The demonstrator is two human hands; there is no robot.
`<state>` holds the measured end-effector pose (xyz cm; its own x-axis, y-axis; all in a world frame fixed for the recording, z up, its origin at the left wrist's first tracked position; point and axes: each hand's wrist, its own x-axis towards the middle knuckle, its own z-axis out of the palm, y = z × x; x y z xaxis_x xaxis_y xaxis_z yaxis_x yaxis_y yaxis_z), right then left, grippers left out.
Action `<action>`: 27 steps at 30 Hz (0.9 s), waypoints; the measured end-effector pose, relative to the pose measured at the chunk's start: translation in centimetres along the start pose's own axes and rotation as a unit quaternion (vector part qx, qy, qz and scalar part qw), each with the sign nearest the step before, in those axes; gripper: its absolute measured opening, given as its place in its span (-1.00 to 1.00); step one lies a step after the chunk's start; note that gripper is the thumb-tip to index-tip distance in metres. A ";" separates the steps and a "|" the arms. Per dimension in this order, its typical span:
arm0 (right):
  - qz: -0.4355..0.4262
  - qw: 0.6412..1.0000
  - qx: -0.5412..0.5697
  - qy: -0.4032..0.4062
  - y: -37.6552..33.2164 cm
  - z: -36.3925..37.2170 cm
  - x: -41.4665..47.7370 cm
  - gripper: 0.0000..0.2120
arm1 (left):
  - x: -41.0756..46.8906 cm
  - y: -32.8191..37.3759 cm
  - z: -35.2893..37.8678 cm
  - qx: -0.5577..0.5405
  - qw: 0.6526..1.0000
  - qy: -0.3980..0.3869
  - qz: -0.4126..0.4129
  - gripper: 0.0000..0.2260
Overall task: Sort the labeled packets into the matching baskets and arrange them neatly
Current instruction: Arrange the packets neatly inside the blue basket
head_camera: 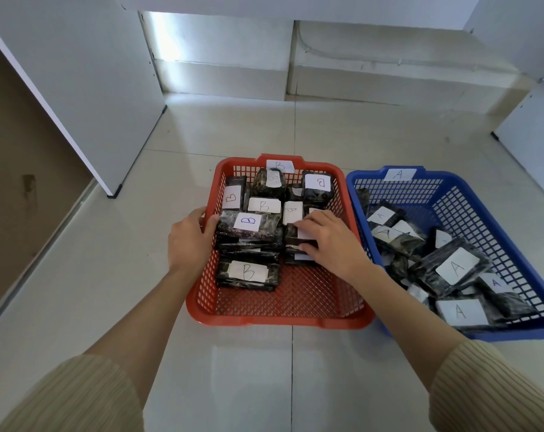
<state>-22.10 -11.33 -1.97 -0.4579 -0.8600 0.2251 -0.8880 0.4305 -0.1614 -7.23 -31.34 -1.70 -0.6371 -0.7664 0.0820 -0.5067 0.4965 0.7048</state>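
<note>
Both forearms reach forward and down out of ribbed beige sleeves to the red basket, which sits on the tiled floor. The left hand is curled over the basket's left rim, its thumb inside against the end of the top B packet of a stack. The right hand lies palm down inside the basket and pinches a dark packet between bent fingers and thumb, on top of a second stack at centre right. There are two baskets: the red one carries a paper tag B on its far rim, and the blue basket, touching it on the right, carries a tag A. In the red basket at least seven white labels read B, but the packets are stacked and overlapped, so a full count cannot be made. In the blue basket five labels plainly read A; a few more labels are turned or partly covered. The held packet's label is mostly hidden under the fingers and cannot be read. The blue basket's right side is cut off by the frame edge.
</note>
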 end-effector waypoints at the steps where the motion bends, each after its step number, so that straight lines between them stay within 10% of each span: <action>1: 0.007 1.000 0.011 0.014 0.2 -0.1 -0.2 -0.65 | 0.0 0.1 0.0 0.019 1.000 0.001 0.003 -0.64; 11: 0.151 0.988 -0.043 -0.008 -0.6 0.0 2.8 -0.52 | 1.3 3.9 1.9 0.238 0.968 -0.051 0.067 -0.54; 18: 0.360 0.932 -0.004 0.046 2.7 -3.8 5.0 -0.67 | 2.2 10.8 4.9 0.162 0.974 -0.095 0.126 -0.61; 27: 0.380 0.901 -0.005 -0.207 9.5 -5.6 -3.1 -0.61 | -1.2 19.7 14.1 0.250 0.911 -0.194 0.263 -0.62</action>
<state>-29.35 -2.98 1.16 -0.8819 -0.3423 -0.3241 -0.3249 0.9395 -0.1082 -24.64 -14.86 2.17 -0.9766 -0.2148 -0.0075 -0.2111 0.9517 0.2229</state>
